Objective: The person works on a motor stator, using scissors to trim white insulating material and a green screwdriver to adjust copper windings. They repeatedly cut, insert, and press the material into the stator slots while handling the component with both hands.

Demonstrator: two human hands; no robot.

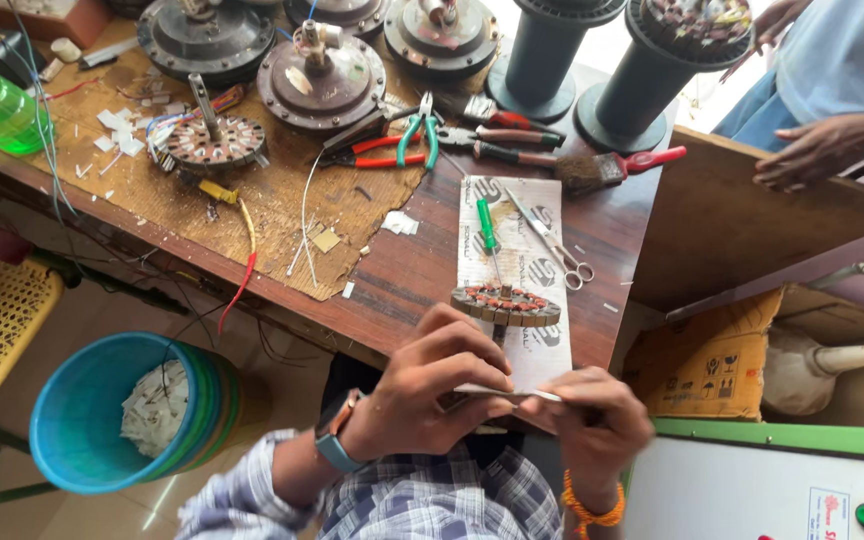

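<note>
Both hands, left hand (422, 385) and right hand (592, 420), pinch a thin white strip (512, 393) with fingers pressed together, near the round stator (505, 304) on the table (402, 275).

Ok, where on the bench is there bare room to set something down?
Bare wood lies between the brown mat and the white sheet, and in a narrow strip right of the scissors. Crowded: the back row of motor housings, pliers and brush.

Head camera looks steeply down, close over workbench (652, 215).
</note>
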